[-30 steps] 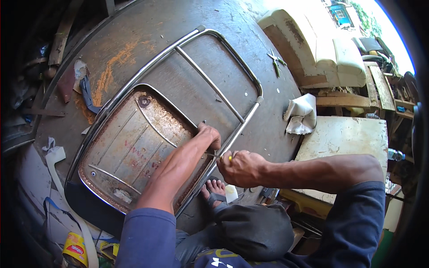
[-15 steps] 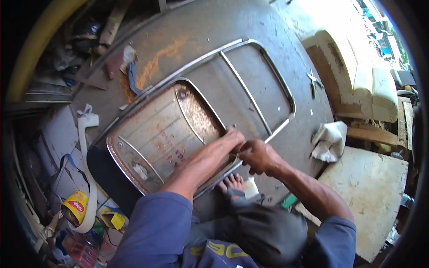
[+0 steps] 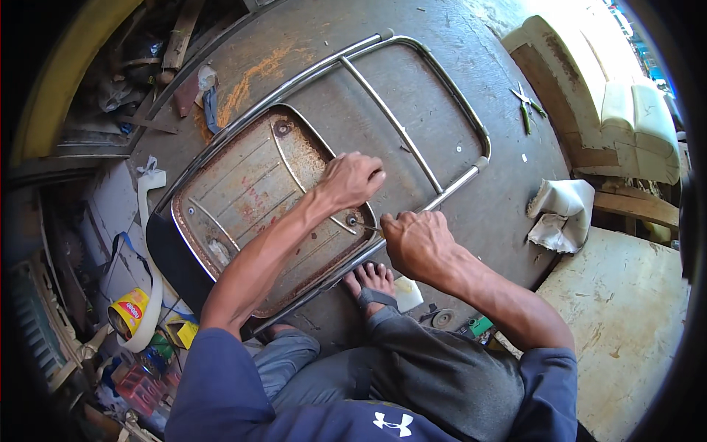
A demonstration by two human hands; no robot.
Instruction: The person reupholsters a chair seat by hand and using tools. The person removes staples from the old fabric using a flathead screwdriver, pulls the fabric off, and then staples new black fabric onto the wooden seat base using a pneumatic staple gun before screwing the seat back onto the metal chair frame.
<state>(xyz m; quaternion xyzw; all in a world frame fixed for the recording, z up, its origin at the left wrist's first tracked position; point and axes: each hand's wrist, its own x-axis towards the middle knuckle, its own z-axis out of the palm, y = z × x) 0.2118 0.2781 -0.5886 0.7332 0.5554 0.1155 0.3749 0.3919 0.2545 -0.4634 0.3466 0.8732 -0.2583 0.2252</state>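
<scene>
A tubular metal chair frame [image 3: 403, 134] lies on the floor with a rusty metal seat pan [image 3: 254, 184] inside it. My left hand [image 3: 352, 180] hovers over the pan's right edge, fingers curled in; whatever they may hold is hidden. Lower down, my right hand [image 3: 423, 243] is closed around a thin metal tool [image 3: 370, 227], most of it covered by the fist. Its tip reaches toward a bolt [image 3: 352, 220] at the pan's near right corner. Black padding [image 3: 180, 276] shows along the pan's left end.
Pliers or shears with green handles [image 3: 527, 110] lie at the far right, near a torn cream sofa [image 3: 567, 88]. Crumpled white fabric [image 3: 561, 215] sits beside a stained board [image 3: 604, 324]. A yellow tin [image 3: 129, 313] and clutter fill the left. My foot [image 3: 372, 283] rests beside the frame.
My hands, close together at the pan's corner before, are now apart. The left has moved up and away from the corner, uncovering the bolt. The whole view has shifted somewhat.
</scene>
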